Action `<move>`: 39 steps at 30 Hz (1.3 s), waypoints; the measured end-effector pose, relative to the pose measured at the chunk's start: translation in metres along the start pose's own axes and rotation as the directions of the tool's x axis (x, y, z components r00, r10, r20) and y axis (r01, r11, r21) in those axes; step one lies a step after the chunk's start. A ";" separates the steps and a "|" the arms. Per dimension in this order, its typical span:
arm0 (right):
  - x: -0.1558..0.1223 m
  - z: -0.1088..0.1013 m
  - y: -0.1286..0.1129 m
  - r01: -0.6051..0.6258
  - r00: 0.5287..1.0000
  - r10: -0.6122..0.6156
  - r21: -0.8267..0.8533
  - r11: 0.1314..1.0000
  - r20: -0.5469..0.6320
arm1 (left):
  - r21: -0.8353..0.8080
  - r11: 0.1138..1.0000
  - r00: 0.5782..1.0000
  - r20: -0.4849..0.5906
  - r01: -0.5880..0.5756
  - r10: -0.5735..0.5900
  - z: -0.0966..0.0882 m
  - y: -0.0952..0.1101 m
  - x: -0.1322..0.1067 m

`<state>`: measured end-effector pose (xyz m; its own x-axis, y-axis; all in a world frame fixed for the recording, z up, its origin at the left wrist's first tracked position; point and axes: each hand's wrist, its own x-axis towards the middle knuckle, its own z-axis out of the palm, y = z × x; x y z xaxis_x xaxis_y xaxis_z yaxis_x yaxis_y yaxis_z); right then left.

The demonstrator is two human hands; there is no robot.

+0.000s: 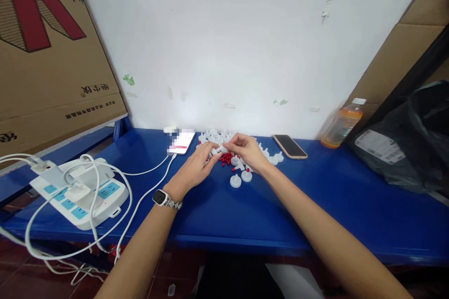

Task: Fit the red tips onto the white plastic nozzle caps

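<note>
The left hand [199,161] and the right hand [247,152] each have the grip clamped on a small white piece [220,149], low over the desk [217,217]. Around them lies the loose pile [235,181], with red bits [226,159] just beside, at five o'clock from the hands. Near three o'clock is a bottle [340,124], capped, with orange drink inside. Farther that way lies a dark bag [403,168]; its contents are hidden. At ten o'clock leans a carton [52,74].

White wall [224,46] with peeled patches, blue table [217,210], dark-red tiled floor [14,282]
</note>
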<state>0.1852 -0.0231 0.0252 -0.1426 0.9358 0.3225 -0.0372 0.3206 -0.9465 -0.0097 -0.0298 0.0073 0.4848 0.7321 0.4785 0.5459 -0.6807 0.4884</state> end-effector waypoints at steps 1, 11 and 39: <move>0.000 0.000 -0.001 -0.014 0.999 0.014 0.001 1.000 0.032 | -0.007 1.000 1.000 0.003 0.009 -0.009 -0.001 0.001 0.000; -0.002 0.002 -0.003 -0.047 0.998 0.041 0.114 0.992 0.049 | -0.012 1.000 1.000 0.000 0.014 -0.014 -0.006 0.011 -0.002; 0.089 0.061 0.023 0.313 0.915 -0.006 -0.698 0.644 0.404 | 0.174 0.905 0.895 -0.307 0.389 -0.325 -0.023 -0.046 -0.003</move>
<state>0.1117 0.0585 0.0310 -0.5296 0.7947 0.2966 0.6222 0.6016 -0.5009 -0.0523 -0.0014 0.0002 0.0468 0.8688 0.4930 0.8015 -0.3272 0.5005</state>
